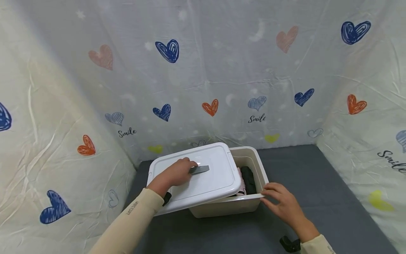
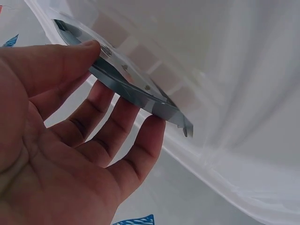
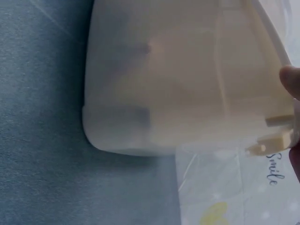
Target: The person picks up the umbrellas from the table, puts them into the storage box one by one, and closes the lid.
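A white plastic lid [image 1: 212, 183] lies tilted across the left part of a beige storage box [image 1: 226, 209], leaving the box's right end uncovered. My left hand [image 1: 178, 173] pinches the lid's grey handle [image 2: 136, 96], thumb on one side and fingers on the other. At the front right corner of the box my right hand [image 1: 281, 201] grips the rim; in the right wrist view only fingertips [image 3: 291, 80] show at the edge. Inside the uncovered end sit a dark rolled item [image 1: 248, 180] and a pinkish item [image 1: 241, 185], partly hidden by the lid.
The box stands on a dark grey surface [image 1: 295, 169]. Behind it and at both sides hangs a pale curtain [image 1: 222, 70] printed with hearts. A black strap [image 1: 289, 244] is near my right wrist.
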Demonstrator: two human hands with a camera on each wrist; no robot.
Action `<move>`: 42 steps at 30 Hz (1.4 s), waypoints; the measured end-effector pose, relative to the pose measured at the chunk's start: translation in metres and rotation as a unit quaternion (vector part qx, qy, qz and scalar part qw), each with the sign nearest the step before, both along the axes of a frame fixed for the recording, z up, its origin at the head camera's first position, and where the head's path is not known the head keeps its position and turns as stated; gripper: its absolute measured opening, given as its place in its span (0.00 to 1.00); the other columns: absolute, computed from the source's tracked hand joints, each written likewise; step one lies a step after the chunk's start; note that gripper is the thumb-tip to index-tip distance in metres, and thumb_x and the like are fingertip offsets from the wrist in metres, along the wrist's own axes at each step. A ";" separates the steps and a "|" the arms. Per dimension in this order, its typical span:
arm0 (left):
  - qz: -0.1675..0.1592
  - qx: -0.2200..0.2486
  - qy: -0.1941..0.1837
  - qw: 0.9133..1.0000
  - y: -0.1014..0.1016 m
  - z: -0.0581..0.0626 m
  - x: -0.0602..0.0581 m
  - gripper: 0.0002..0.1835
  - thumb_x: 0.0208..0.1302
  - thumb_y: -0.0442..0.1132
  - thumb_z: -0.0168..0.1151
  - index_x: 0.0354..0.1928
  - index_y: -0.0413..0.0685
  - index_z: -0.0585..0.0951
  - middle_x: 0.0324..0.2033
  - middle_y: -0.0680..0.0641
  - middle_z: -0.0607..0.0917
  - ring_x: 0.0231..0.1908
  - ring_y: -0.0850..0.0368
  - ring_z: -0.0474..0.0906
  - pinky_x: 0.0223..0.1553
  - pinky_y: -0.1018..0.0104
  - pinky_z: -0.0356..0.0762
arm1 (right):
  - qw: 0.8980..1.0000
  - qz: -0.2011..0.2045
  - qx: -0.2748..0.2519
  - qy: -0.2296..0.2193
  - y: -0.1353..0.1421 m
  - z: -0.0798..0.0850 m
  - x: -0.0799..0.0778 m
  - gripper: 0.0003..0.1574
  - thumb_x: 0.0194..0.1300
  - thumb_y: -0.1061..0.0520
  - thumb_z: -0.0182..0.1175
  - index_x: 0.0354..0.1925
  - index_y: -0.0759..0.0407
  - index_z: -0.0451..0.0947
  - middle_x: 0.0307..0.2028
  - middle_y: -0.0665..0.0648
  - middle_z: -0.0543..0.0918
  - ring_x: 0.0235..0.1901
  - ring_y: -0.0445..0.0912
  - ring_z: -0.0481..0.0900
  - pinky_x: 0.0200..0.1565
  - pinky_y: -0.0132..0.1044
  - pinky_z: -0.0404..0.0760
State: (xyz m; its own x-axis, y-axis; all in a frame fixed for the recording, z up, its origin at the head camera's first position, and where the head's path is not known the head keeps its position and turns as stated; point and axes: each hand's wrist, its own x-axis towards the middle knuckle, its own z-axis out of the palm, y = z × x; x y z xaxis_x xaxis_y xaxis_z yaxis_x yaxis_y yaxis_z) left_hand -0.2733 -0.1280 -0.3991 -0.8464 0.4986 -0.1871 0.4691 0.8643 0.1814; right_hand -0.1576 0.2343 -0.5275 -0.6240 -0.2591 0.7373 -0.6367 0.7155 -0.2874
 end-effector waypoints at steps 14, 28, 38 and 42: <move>-0.017 0.006 0.001 1.000 0.025 -0.003 -0.004 0.23 0.62 0.30 0.55 0.60 0.49 0.78 0.48 0.45 0.79 0.49 0.51 0.74 0.57 0.54 0.70 | 0.998 -0.002 -0.044 0.040 -0.001 -0.007 0.003 0.27 0.67 0.39 0.53 0.38 0.57 0.87 0.42 0.57 0.87 0.44 0.52 0.84 0.58 0.18 0.66; -0.022 -0.006 -0.008 1.000 0.049 -0.006 -0.008 0.23 0.62 0.31 0.55 0.60 0.51 0.78 0.48 0.45 0.79 0.49 0.52 0.73 0.58 0.53 0.70 | 0.992 -0.029 -0.120 0.025 -0.007 -0.016 0.007 0.22 0.37 0.67 0.75 0.37 0.60 0.87 0.44 0.61 0.87 0.51 0.41 0.83 0.57 0.16 0.65; -0.049 -0.015 0.000 0.999 0.063 -0.007 -0.015 0.24 0.62 0.31 0.54 0.61 0.49 0.77 0.49 0.44 0.78 0.51 0.50 0.73 0.59 0.54 0.69 | 0.988 -0.056 -0.141 0.001 -0.008 -0.016 0.009 0.25 0.34 0.69 0.76 0.37 0.57 0.88 0.46 0.59 0.86 0.50 0.43 0.83 0.54 0.15 0.66; -0.055 -0.018 0.003 0.998 0.068 -0.007 -0.017 0.23 0.62 0.30 0.54 0.60 0.49 0.77 0.48 0.44 0.78 0.50 0.50 0.73 0.58 0.54 0.69 | 0.985 -0.072 -0.152 -0.035 -0.008 -0.014 0.009 0.22 0.37 0.66 0.77 0.36 0.55 0.88 0.48 0.55 0.86 0.47 0.50 0.84 0.50 0.14 0.68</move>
